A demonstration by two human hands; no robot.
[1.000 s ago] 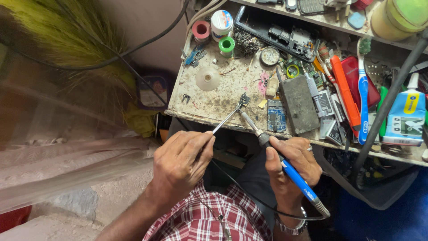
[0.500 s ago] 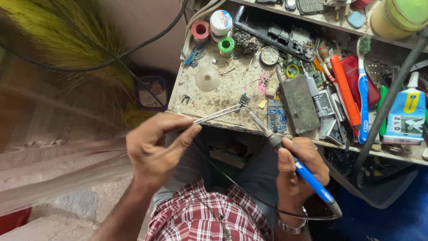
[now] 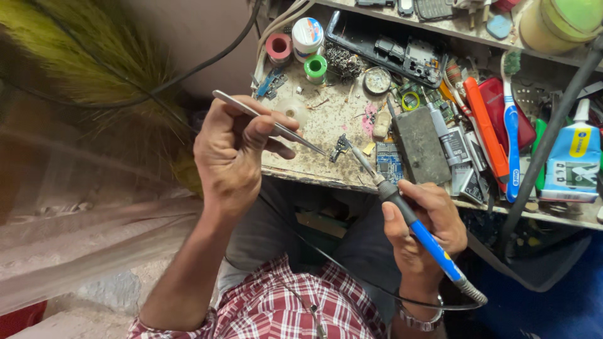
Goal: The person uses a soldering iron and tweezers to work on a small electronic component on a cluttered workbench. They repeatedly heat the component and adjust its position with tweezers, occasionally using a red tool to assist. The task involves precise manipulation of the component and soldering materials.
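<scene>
Two hands are at work over the workbench point(image 3: 314, 135): the left hand point(image 3: 229, 150) and the right hand point(image 3: 424, 220). One pair of tweezers point(image 3: 270, 122), one blue-handled soldering iron point(image 3: 408, 220). One small metal part point(image 3: 340, 147) at the tweezer tips. Three rolls at the bench's far left corner: one pink point(image 3: 279, 47), one white point(image 3: 308, 34), one green point(image 3: 315, 66). One small blue circuit board point(image 3: 389, 162) at the near edge. One blue toothbrush point(image 3: 512, 125). One white-and-blue squeeze bottle point(image 3: 575, 157) at the right edge.

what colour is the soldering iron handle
Blue, with a black grip, on the pen-shaped soldering iron in the right hand; head view.
</scene>
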